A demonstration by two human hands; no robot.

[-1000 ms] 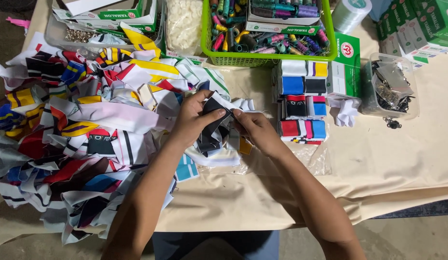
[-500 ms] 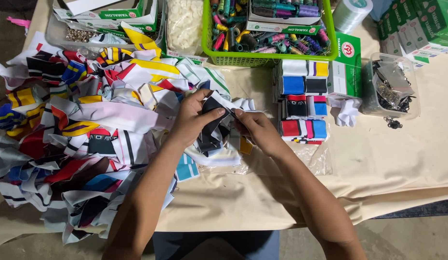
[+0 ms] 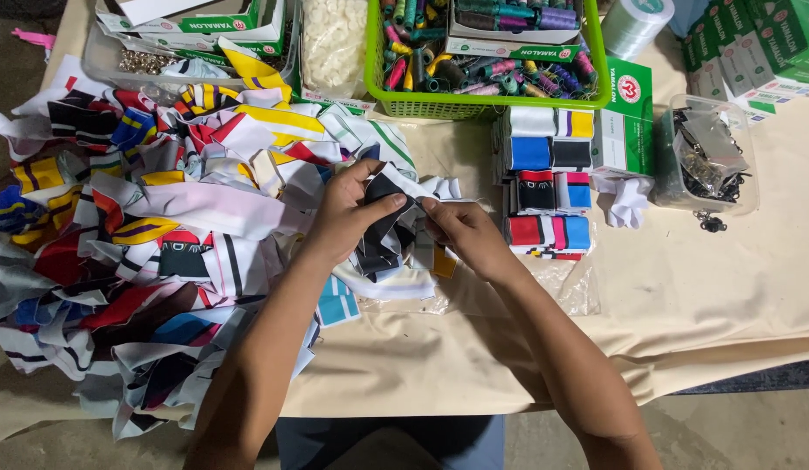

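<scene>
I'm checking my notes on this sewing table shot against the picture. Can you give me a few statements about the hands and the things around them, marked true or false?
1. Both hands hold a bundle of black and white fabric strips. True: the left hand and right hand grip it together.
2. The green basket holds buttons. False: it holds thread spools; the white buttons lie in a clear bag beside it.
3. A heap of coloured fabric pieces lies on the left hand's side. True.
4. The folded stacks lie left of the heap. False: they lie beyond the right hand, below the basket.
5. The table is bare wood. False: a beige cloth covers it.
</scene>
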